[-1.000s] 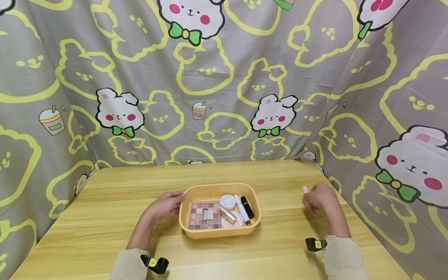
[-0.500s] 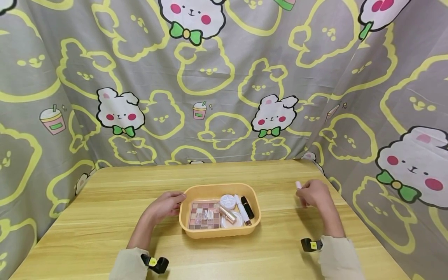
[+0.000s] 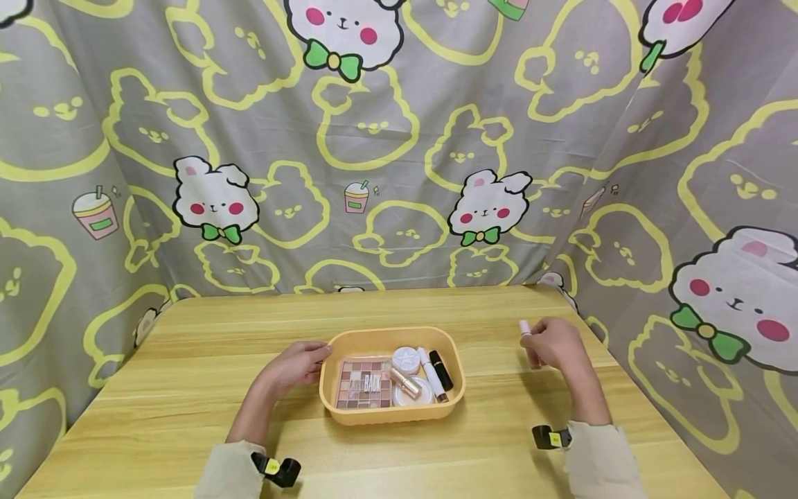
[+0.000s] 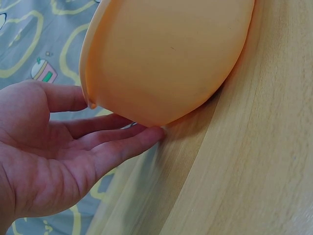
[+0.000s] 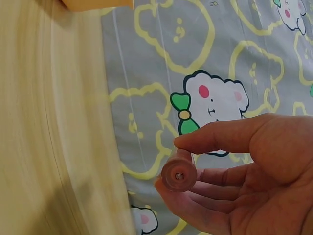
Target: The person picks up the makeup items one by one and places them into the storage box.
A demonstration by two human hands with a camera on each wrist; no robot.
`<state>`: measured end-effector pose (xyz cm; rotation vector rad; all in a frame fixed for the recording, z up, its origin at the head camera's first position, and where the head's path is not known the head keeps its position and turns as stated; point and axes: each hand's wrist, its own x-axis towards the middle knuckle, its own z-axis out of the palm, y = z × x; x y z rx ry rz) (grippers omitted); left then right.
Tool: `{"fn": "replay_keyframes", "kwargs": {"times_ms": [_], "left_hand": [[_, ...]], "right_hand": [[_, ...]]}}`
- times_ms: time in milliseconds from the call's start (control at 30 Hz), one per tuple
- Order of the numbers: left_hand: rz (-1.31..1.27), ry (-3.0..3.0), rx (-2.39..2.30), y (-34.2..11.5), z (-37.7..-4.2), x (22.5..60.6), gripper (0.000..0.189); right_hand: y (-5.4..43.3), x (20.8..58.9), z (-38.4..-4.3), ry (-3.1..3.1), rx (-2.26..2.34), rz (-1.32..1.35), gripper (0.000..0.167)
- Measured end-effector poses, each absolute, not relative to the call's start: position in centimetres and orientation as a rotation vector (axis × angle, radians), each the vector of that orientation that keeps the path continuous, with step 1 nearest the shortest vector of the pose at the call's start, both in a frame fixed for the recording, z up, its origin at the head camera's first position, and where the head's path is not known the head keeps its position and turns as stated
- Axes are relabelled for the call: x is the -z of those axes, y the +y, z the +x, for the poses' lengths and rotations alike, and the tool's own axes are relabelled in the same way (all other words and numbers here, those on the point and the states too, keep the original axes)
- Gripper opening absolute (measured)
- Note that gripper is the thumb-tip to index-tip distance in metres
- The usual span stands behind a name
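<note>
A yellow plastic basket [image 3: 389, 417] stands on the table. My left hand [image 3: 296, 365] holds its left end; in the left wrist view the thumb is at the rim and the fingers [image 4: 129, 146] reach underneath. Out to the right, above the table, my right hand [image 3: 556, 342] pinches a lip gloss tube [image 3: 524, 327] with a pale pink cap pointing up. Its round base [image 5: 179, 176], marked 01, faces the right wrist camera. Inside the basket lie an eyeshadow palette [image 3: 364, 387], a gold lipstick [image 3: 404, 381], a white star-topped round case [image 3: 406, 360] and a round compact [image 3: 421, 396].
A white tube [image 3: 431, 374] and a black tube [image 3: 441, 371] lie side by side at the basket's right end. The wooden table [image 3: 237, 315] ends at the back against a grey patterned curtain [image 3: 399, 166], which also hangs at both sides.
My right hand has moved left and slightly back with the lip gloss tube, nearer the basket. The left hand and the basket have stayed in place.
</note>
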<state>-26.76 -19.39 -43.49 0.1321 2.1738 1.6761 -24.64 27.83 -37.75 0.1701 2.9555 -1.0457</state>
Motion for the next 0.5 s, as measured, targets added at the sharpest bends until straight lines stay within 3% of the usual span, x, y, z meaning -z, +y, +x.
{"fn": "replay_keyframes", "kwargs": {"times_ms": [500], "left_hand": [[0.109, 2.182, -1.676, -19.2, -26.7, 43.5, 0.058]], "right_hand": [[26.1, 37.8, -25.0, 2.984, 1.100, 0.150, 0.029]]}}
